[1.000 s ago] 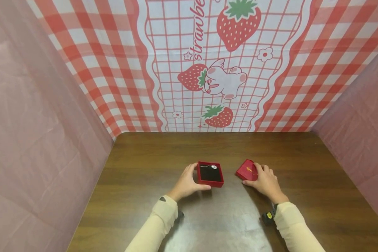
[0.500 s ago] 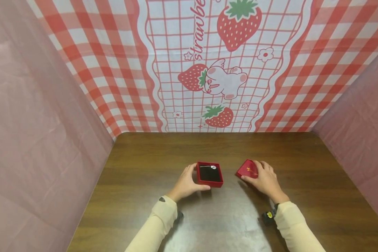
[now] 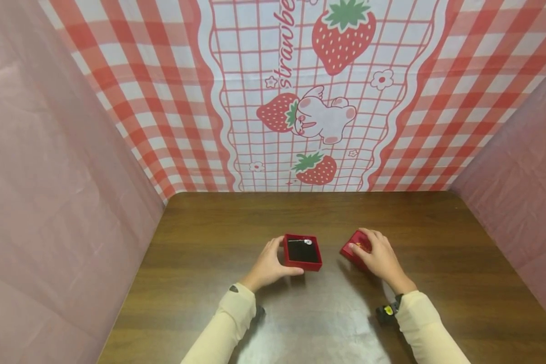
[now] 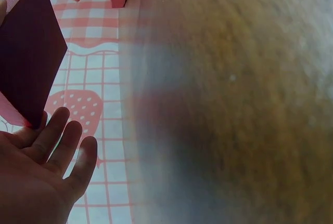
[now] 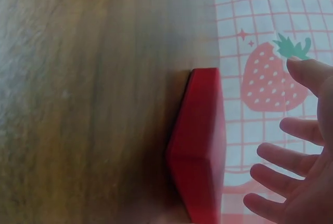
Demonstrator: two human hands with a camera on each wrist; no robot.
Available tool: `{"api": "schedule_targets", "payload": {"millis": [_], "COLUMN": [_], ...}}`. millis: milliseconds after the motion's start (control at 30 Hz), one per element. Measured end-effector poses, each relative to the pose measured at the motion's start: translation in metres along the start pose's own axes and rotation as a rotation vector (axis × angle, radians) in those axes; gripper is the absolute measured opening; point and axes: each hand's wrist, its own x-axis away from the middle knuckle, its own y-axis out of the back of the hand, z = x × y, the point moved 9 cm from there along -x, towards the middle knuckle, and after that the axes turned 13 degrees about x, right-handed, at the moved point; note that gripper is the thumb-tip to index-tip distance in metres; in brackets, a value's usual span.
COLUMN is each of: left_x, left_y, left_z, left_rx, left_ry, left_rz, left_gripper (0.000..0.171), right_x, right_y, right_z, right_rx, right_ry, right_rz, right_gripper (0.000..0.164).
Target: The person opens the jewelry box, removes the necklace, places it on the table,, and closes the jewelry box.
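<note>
My left hand [image 3: 269,264] grips the red box base [image 3: 302,266] by its left side, with thumb in front and fingers behind. Black padding [image 3: 302,253] lines the base, and a silver necklace [image 3: 308,242] with a round pendant lies on it. In the left wrist view the base's dark underside [image 4: 31,52] shows, tilted and held clear of the table. On the table to the right rests the red box lid [image 3: 349,252] with gold lettering. Just over it hovers my right hand [image 3: 383,257]; the right wrist view shows its fingers [image 5: 283,154] spread and apart from the lid [image 5: 200,135].
Both hands work over a brown wooden table [image 3: 236,217]. A strawberry-print checked cloth [image 3: 314,116] hangs behind its far edge. Pink curtains [image 3: 63,177] close off the left and right sides. A dark strapped device [image 3: 387,312] sits at the right wrist.
My right hand has let go of the lid and lifted off it, its thumb moving up from the near edge. The left hand and the box base have barely moved.
</note>
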Motion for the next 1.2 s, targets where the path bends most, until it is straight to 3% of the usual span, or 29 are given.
{"api": "schedule_targets", "payload": {"millis": [333,733,1033,1200], "left_x": [0.000,0.001,0.001,0.001], "left_y": [-0.002,-0.002,-0.002,-0.003], "left_z": [-0.002,-0.004,-0.008,-0.011], "left_rx": [-0.005,-0.012,-0.008,0.016], "left_ry": [-0.002,-0.010,-0.024,-0.037], "left_rz": [0.001,0.001,0.000,0.003], "left_gripper": [0.094,0.095,0.095,0.096], "right_x": [-0.001,0.000,0.001,0.005], "right_y": [0.013,0.018,0.026,0.028], "right_z": [0.021,0.043,0.072,0.085], "right_rx": [-0.085,-0.167,-0.211,-0.219], "right_ry": [0.059,0.082,0.211,0.261], "right_rz": [-0.046,-0.011,-0.068,-0.059], "right_gripper": [0.053,0.052,0.049,0.052]}}
